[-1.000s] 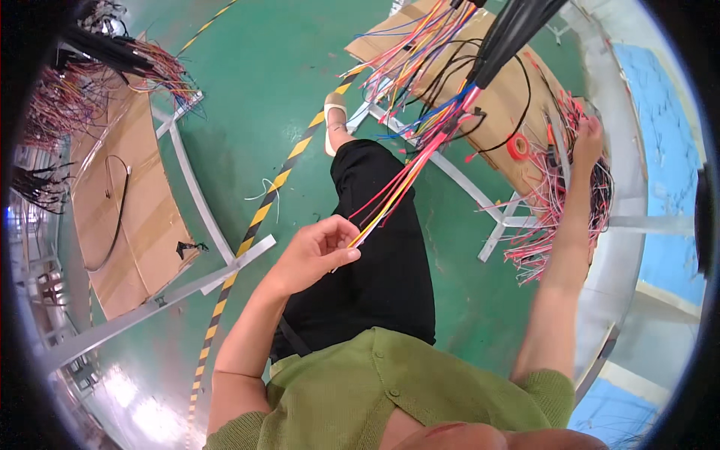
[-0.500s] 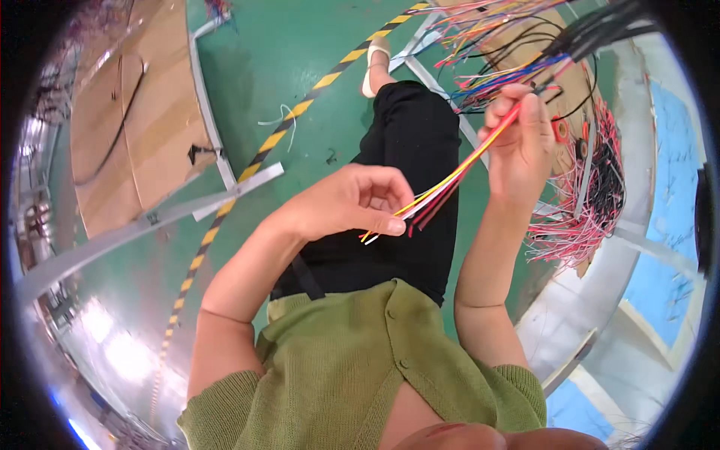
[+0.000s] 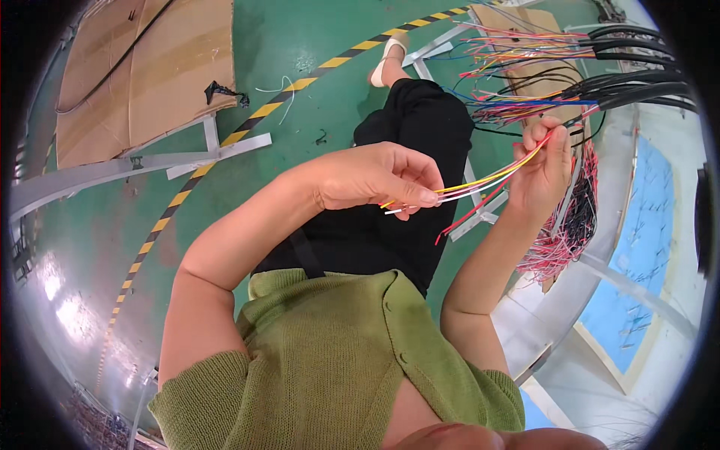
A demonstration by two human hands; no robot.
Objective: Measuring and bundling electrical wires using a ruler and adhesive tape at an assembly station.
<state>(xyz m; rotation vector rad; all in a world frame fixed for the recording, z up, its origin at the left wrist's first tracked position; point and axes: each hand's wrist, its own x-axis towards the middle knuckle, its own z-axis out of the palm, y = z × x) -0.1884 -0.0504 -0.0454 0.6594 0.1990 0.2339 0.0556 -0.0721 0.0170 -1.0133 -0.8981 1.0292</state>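
Wires [image 3: 486,181] pinched in left grip [image 3: 371,176] and right grip [image 3: 541,171], each hiding part of them

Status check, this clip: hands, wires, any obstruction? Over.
Left hand pinching wires near their ends. Right hand gripping them farther up. Red wire hanging outside left hand's pinch. Nothing seen blocking between hands.

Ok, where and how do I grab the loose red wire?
Probably grip the red wire near its free end, coming from the left: it hangs apart there, but bunches with the yellow and white wires at the right hand.
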